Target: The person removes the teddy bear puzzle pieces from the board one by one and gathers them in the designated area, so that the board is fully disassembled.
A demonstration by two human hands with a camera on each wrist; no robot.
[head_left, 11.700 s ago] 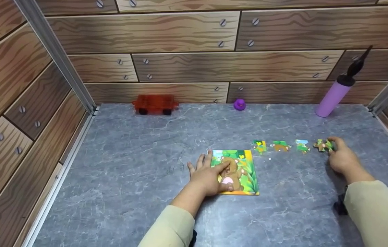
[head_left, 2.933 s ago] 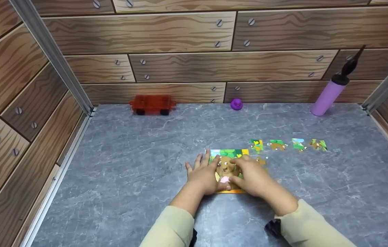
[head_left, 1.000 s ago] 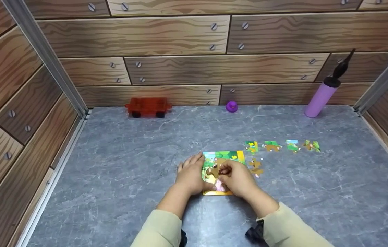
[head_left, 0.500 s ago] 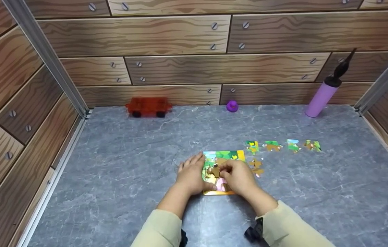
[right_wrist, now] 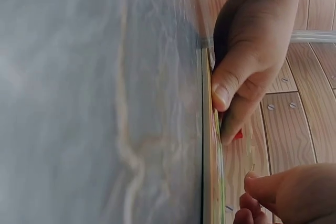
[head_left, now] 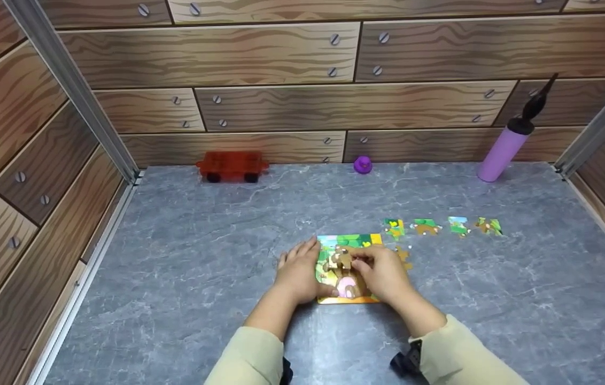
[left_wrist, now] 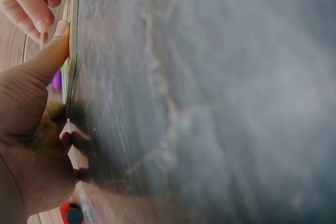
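Observation:
A square picture puzzle [head_left: 350, 239] with a brown bear lies on the grey tabletop. My left hand [head_left: 298, 275] rests along its left side, fingers extended and thumb on the lower part. In the left wrist view, the left thumb [left_wrist: 50, 59] presses near the puzzle's edge. Just above the puzzle, my right hand [head_left: 385, 272] pinches a brown puzzle piece [head_left: 342, 259] between thumb and fingers. Seen edge-on in the right wrist view, that piece is thin and apart from the surface. The right hand covers part of the puzzle's right side.
Loose puzzle pieces lie in a row: one with yellow [head_left: 394, 228], a brown-and-green one [head_left: 426, 227], one with blue [head_left: 458, 226] and another at the right [head_left: 489, 226]. A brown piece [head_left: 403, 256] lies beside the puzzle. Behind stand a red toy wagon [head_left: 232, 166], purple duck [head_left: 363, 164] and purple pump [head_left: 503, 152].
My right hand has come from the rightmost loose piece to the puzzle and now pinches a piece. Within the last half second that piece has turned and shifted slightly. The left hand stays put.

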